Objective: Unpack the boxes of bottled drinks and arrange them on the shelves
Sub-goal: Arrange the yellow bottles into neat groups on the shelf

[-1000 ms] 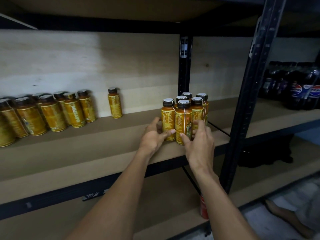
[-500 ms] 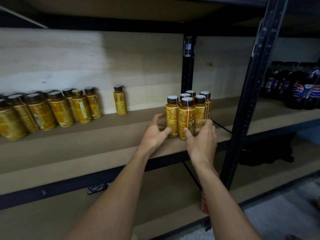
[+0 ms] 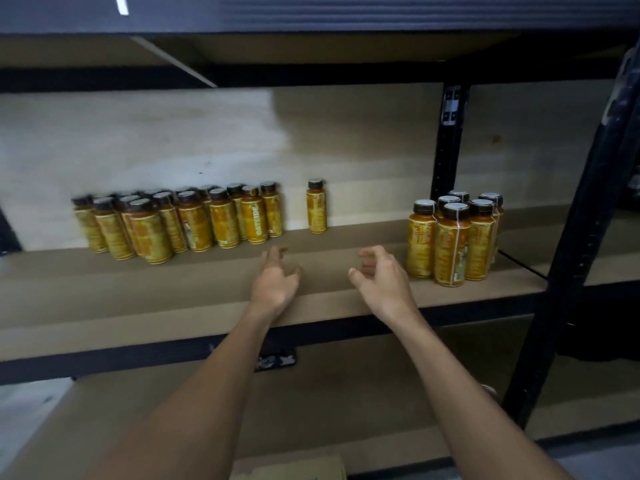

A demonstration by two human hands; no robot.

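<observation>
On the shelf (image 3: 173, 292), at its right end, stands the cluster of bottles (image 3: 453, 237), the rear ones half hidden. The right hand (image 3: 379, 277) hovers just beside it and the left hand (image 3: 275, 282) farther left, both empty with fingers loosely curled. Behind them is a lone bottle (image 3: 316, 211); the left group (image 3: 180, 223) is blurred.

Open stretch of shelf (image 3: 207, 289) between lone bottle (image 3: 316, 211) and right-hand cluster of bottles (image 3: 450, 244); black upright (image 3: 448, 150) just beyond.

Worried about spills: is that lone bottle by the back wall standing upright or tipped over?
Upright. The lone bottle stands on its base on the shelf, dark cap on top.
</observation>
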